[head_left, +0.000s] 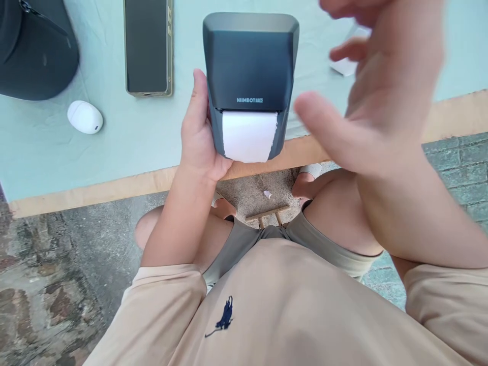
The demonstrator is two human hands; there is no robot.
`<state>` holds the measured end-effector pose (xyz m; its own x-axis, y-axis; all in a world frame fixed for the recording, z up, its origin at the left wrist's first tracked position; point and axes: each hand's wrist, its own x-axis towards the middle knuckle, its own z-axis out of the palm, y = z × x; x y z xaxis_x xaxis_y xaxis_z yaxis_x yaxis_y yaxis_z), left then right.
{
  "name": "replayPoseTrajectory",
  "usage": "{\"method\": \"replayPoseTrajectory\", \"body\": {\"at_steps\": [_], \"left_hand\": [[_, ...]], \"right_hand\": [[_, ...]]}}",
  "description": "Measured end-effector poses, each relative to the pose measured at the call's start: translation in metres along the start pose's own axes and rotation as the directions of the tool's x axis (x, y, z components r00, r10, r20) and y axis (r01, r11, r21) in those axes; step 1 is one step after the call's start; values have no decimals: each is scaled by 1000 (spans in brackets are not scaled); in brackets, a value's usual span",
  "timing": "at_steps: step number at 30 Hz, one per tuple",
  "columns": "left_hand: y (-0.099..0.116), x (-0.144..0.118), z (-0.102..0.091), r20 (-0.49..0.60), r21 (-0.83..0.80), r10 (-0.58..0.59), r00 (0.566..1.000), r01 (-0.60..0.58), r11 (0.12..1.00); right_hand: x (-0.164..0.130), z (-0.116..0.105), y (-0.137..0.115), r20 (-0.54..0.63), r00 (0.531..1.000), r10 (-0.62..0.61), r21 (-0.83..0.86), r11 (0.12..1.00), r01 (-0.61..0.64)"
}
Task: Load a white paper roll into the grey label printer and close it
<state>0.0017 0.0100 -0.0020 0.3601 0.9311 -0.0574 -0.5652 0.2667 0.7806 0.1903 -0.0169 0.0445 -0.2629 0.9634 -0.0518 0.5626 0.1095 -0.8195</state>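
Label printer [249, 76] clamped in left hand [198, 137], above the table's near edge.

Thumb up the printer's left side, palm under its corner; white label roll [249, 136] showing in the open front, none yet fed out past the casing. Just right of the grip, right hand [375, 91] raised, blurred, fingers spread, holding nothing. Farther left on the green table [133, 142]: phone [148, 47], white earbud case [84, 117], dark cap [34, 48]. Beyond the right hand, a white object, mostly hidden.

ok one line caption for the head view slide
Left hand grips a dark label printer with white paper showing, right hand raised open beside it.
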Motion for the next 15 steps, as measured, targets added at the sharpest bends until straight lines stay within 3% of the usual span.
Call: {"method": "replayPoseTrajectory", "body": {"at_steps": [2, 4, 7, 10, 13, 15], "left_hand": [[-2, -1, -1, 23, 27, -27, 999, 26, 999], [-4, -2, -3, 0, 72, -35, 999, 35, 997], [-8, -3, -8, -61, 117, -5, 998, 12, 993], [-10, -4, -11, -116, 150, 19, 993, -1, 989], [-8, -3, -12, -179, 170, -5, 984, 36, 985], [-6, -3, -12, -174, 176, -51, 983, 82, 981]], "right_hand": [[9, 4, -12, -72, 965, -251, -169, 957, 236], [14, 9, -17, -29, 932, -362, -263, 902, 342], [16, 13, -20, -14, 946, -325, -241, 919, 312], [13, 12, -21, -74, 953, -294, -225, 936, 271], [14, 10, -21, -250, 943, -221, -224, 960, 166], [19, 11, -20, -438, 876, -203, -224, 968, 112]]}}
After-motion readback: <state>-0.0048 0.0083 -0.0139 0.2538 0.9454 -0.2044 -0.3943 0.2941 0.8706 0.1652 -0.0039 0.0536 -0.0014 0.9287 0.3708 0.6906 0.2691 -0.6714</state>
